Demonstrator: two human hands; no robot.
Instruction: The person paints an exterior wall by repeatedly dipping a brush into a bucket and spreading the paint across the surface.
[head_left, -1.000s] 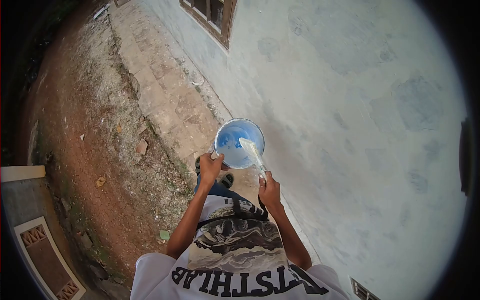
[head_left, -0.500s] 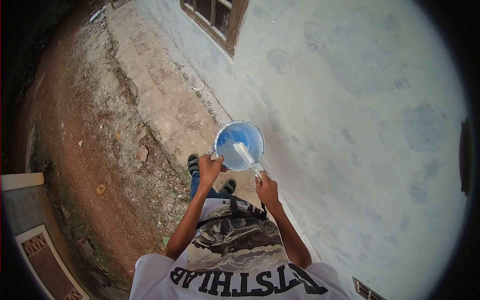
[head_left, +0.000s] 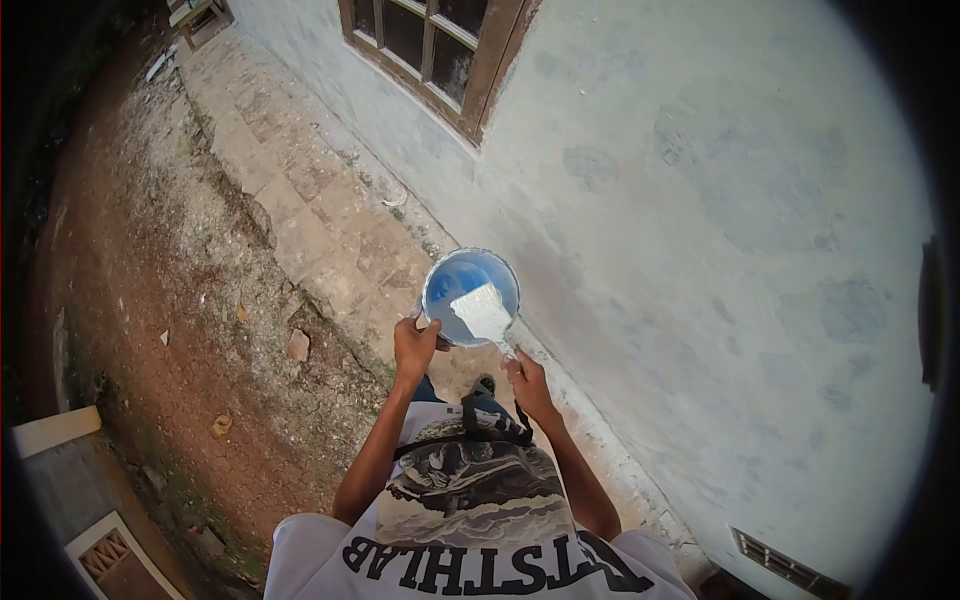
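Observation:
A blue bucket [head_left: 508, 285] with paint-smeared rim is held in front of my body, its inside facing up at me. My left hand [head_left: 415, 345] grips it by the near left rim, thumb over the edge. In my right hand [head_left: 529, 382] is the handle of a paintbrush [head_left: 482, 311], whose wide bristles are coated in whitish paint. The brush head lies over the bucket's opening, its flat face turned upward. Some pale paint shows at the bottom of the bucket.
A patchy, pale painted wall [head_left: 700, 280] runs along my right, with a wooden-framed window [head_left: 430, 50] ahead. Beneath me a stone walkway [head_left: 310, 200] borders reddish dirt [head_left: 200, 340] on the left. A wooden stool-like object [head_left: 197, 20] stands at the far end.
The paintbrush has turned so its broad face shows instead of its narrow edge. The bucket has shifted slightly left and down in view. More of the window shows, and my feet have moved.

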